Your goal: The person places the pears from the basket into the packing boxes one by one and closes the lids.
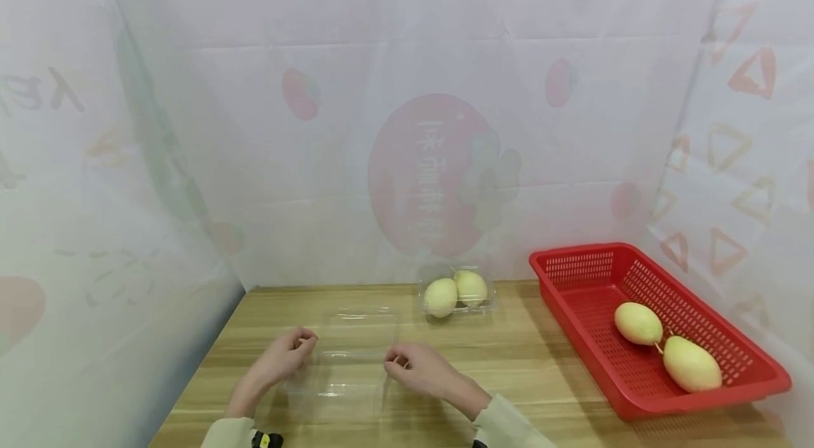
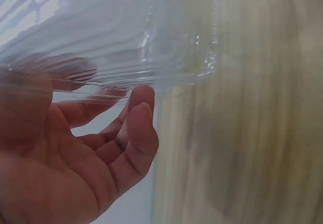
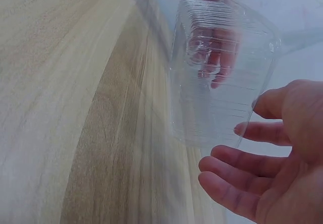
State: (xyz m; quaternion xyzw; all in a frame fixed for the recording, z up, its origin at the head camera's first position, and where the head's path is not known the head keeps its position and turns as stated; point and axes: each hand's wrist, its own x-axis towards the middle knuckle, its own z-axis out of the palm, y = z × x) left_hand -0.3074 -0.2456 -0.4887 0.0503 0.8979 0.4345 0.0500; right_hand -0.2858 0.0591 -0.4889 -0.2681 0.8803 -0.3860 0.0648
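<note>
An unfolded clear plastic clamshell box [image 1: 356,340] is between my two hands, its lid and base spread out over the wooden table. My left hand [image 1: 284,357] grips its left edge; in the left wrist view the thumb lies behind the clear plastic [image 2: 116,37] and the other fingers curl below the rim. On the opposite side, my right hand [image 1: 425,372] pinches the right edge between thumb and index finger. The right wrist view shows the ribbed wall of the box [image 3: 232,90], while the remaining fingers of the right hand [image 3: 272,158] are bent loosely beneath it.
A second clear box [image 1: 488,304] with two pale yellow pears [image 1: 440,297] stands at the table's back edge. To the right is a red perforated basket [image 1: 572,324] holding two more pears [image 1: 692,364]. Printed white sheets [image 1: 331,172] enclose the wooden table [image 1: 222,370] at the back and sides.
</note>
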